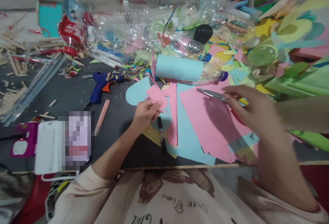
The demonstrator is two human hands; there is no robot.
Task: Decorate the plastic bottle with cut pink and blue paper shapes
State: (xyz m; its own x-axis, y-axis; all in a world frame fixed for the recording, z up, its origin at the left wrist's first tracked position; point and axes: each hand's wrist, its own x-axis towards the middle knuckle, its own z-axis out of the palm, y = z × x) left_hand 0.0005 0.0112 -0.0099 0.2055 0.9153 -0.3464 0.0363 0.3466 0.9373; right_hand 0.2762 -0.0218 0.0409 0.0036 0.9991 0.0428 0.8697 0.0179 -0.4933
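Observation:
My left hand (pixel 144 113) pinches a small pink paper cutout (pixel 156 97) just above the dark tabletop. My right hand (pixel 253 112) is closed on a pair of scissors (pixel 213 95) with yellow handles, the metal blades pointing left over a large pink paper sheet (pixel 208 117). The right hand is blurred by motion. A light blue sheet (pixel 187 138) lies under the pink one. A black marker (pixel 161 133) lies below the left hand. A plastic bottle wrapped in light blue paper (pixel 180 68) lies on its side behind both hands.
A blue glue gun (pixel 102 85) rests at the left, a pink glue stick (pixel 102 116) beside it. Clear plastic bottles (pixel 133 28) pile at the back. Coloured foam and paper scraps (pixel 282 42) fill the right. A white packet (pixel 48 146) and wooden sticks (pixel 12 62) lie at the left.

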